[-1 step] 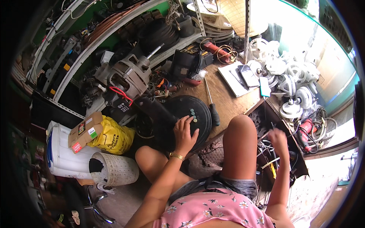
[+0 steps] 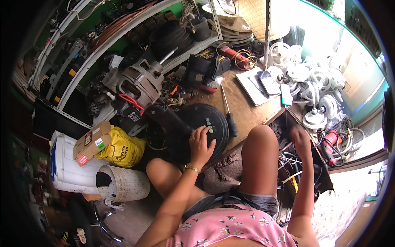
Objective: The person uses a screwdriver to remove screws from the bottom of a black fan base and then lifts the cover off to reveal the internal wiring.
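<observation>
My left hand (image 2: 200,144) lies on a round black fan base (image 2: 218,119), its fingers stretched out beside a row of small push buttons (image 2: 208,124). A black neck (image 2: 166,119) runs from the base toward a bare fan motor (image 2: 142,82) with a metal shaft and a red wire loop. At the right, my right hand (image 2: 298,133) reaches into an open drawer (image 2: 325,175) of tools and cables. Shadow and blur hide its fingers, so I cannot make out what it touches. A screwdriver (image 2: 231,119) lies right of the base on the wooden bench (image 2: 251,117).
A phone (image 2: 268,82) lies on a white notebook (image 2: 251,86). White plastic pulley-like parts (image 2: 314,88) pile up behind the drawer, near a red power tool (image 2: 330,142). A yellow bag (image 2: 127,150), a cardboard box (image 2: 92,142) and a white basket (image 2: 129,183) stand at left.
My right hand has moved a little farther away, into the darker far part of the drawer. My left hand stays on the fan base.
</observation>
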Motion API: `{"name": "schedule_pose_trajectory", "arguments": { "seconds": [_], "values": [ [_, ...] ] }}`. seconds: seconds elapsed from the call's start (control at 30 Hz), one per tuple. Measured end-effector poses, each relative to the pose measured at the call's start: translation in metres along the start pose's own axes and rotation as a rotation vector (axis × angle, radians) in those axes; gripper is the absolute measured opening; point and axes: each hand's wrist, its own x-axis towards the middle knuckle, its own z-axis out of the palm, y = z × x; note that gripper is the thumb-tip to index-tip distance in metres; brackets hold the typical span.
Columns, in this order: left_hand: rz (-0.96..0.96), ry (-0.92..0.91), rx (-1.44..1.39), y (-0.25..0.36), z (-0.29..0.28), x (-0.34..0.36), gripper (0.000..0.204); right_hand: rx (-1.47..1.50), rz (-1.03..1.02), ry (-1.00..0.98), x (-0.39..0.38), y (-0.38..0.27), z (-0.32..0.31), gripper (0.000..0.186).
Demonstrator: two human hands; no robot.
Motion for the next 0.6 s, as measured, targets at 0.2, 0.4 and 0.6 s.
{"name": "schedule_pose_trajectory", "arguments": {
  "seconds": [0.2,0.4,0.6],
  "values": [
    [0.022,-0.045,0.097,0.000,0.006,-0.002,0.050,0.615,-0.612,-0.149,0.127,-0.268,0.069,0.042],
    [0.010,0.008,0.027,0.000,0.007,-0.001,0.050,0.797,-0.775,-0.194,0.176,-0.386,0.137,0.058],
    [-0.007,0.003,0.025,0.001,0.005,0.000,0.049,0.897,-0.765,-0.175,0.182,-0.403,0.153,0.057]
  ]
}}
